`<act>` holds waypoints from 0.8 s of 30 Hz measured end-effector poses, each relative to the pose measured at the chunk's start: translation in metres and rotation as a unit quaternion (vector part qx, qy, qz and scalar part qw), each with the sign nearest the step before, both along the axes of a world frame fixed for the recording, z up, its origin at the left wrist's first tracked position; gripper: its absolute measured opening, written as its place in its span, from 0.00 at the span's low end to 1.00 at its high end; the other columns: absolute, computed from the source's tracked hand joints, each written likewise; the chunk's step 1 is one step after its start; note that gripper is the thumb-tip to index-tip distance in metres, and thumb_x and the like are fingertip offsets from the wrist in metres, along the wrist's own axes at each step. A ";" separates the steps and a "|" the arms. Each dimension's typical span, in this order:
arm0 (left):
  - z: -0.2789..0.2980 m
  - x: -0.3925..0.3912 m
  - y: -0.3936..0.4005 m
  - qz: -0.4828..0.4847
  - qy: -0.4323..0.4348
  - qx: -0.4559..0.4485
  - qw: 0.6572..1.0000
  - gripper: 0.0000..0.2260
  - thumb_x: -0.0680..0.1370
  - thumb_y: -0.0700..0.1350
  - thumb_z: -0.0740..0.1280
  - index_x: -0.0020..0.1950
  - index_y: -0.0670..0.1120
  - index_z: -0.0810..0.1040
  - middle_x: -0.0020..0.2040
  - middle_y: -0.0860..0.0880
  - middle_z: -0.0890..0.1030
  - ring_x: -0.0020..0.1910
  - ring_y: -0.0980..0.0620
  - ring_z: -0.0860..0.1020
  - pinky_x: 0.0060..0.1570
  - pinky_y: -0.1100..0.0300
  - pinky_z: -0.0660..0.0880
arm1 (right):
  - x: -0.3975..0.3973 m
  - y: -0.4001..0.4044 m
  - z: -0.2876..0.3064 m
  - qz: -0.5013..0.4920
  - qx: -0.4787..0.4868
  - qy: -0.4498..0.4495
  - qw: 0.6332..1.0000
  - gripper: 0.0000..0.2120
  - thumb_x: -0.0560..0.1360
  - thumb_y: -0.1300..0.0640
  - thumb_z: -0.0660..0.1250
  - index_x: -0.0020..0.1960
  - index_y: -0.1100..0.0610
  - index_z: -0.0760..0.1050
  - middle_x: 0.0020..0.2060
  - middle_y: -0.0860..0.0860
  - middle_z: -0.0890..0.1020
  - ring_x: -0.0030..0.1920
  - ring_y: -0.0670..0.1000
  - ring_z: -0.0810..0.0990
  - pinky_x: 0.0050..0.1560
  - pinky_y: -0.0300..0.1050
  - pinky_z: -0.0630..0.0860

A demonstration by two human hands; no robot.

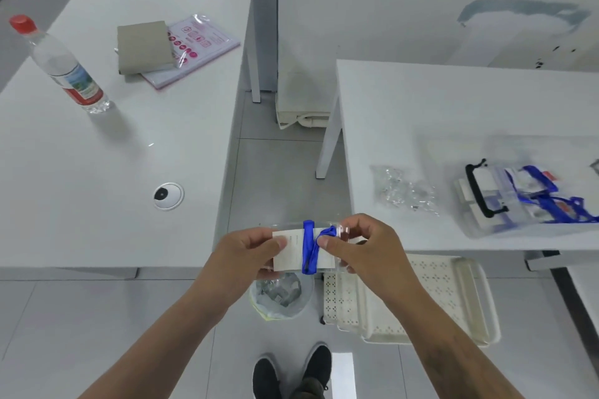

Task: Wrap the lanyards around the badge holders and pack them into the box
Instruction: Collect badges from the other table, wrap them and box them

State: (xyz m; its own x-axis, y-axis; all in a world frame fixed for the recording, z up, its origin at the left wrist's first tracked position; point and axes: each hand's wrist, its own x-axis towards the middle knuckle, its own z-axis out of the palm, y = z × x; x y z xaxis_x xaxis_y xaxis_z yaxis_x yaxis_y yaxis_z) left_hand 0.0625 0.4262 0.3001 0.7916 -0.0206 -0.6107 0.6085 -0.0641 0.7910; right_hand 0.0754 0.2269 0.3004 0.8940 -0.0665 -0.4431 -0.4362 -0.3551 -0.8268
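White surface [421, 100] at three o'clock carries the clear box [525, 194]. Over the floor, left hand [246, 253] grips the badge holder [293, 253]; right hand [363, 249] fingers pinch its blue lanyard [309, 246].

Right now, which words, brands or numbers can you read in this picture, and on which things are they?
None can be read.
Bottle label: print too blurred.
Pink leaflet: only icons show, words too small.
Card in the badge holder: faint lines, unreadable.
Badges in the box: blurred.
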 end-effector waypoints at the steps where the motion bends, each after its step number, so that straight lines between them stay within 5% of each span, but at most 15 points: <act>1: -0.001 0.000 -0.004 -0.005 -0.001 0.001 1.000 0.07 0.80 0.41 0.67 0.50 0.46 0.85 0.44 0.44 0.86 0.42 0.48 0.85 0.44 0.57 0.83 | -0.002 -0.005 0.000 -0.004 -0.003 -0.002 1.000 0.10 0.67 0.52 0.79 0.41 0.53 0.79 0.35 0.48 0.82 0.29 0.47 0.80 0.34 0.40 0.75; 8: -0.002 -0.001 -0.048 -0.067 -0.010 0.032 0.997 0.08 0.79 0.41 0.67 0.44 0.48 0.84 0.42 0.43 0.84 0.39 0.48 0.81 0.42 0.57 0.82 | -0.021 -0.049 0.003 -0.044 -0.023 -0.010 0.999 0.08 0.68 0.53 0.78 0.40 0.52 0.79 0.34 0.43 0.81 0.32 0.47 0.80 0.38 0.46 0.76; 11: 0.002 0.003 -0.072 -0.078 -0.017 0.027 0.996 0.05 0.79 0.41 0.67 0.49 0.48 0.83 0.45 0.44 0.85 0.43 0.45 0.84 0.45 0.55 0.83 | -0.021 -0.075 0.005 -0.060 -0.026 -0.013 0.998 0.09 0.68 0.53 0.78 0.42 0.53 0.78 0.34 0.44 0.81 0.31 0.46 0.79 0.38 0.48 0.77; 18: 0.014 0.023 -0.181 -0.059 -0.027 0.017 0.998 0.07 0.80 0.40 0.66 0.51 0.47 0.83 0.44 0.45 0.86 0.43 0.43 0.85 0.38 0.61 0.82 | -0.005 -0.185 0.010 -0.070 -0.026 -0.049 0.996 0.10 0.67 0.52 0.78 0.39 0.50 0.77 0.33 0.43 0.78 0.30 0.50 0.75 0.40 0.53 0.78; 24: 0.022 0.031 -0.277 -0.018 -0.034 0.017 0.999 0.07 0.79 0.40 0.67 0.52 0.47 0.84 0.45 0.44 0.86 0.43 0.42 0.85 0.45 0.54 0.83 | 0.015 -0.284 0.018 -0.028 -0.042 -0.069 0.996 0.11 0.66 0.48 0.79 0.39 0.47 0.76 0.35 0.45 0.78 0.37 0.57 0.81 0.43 0.56 0.81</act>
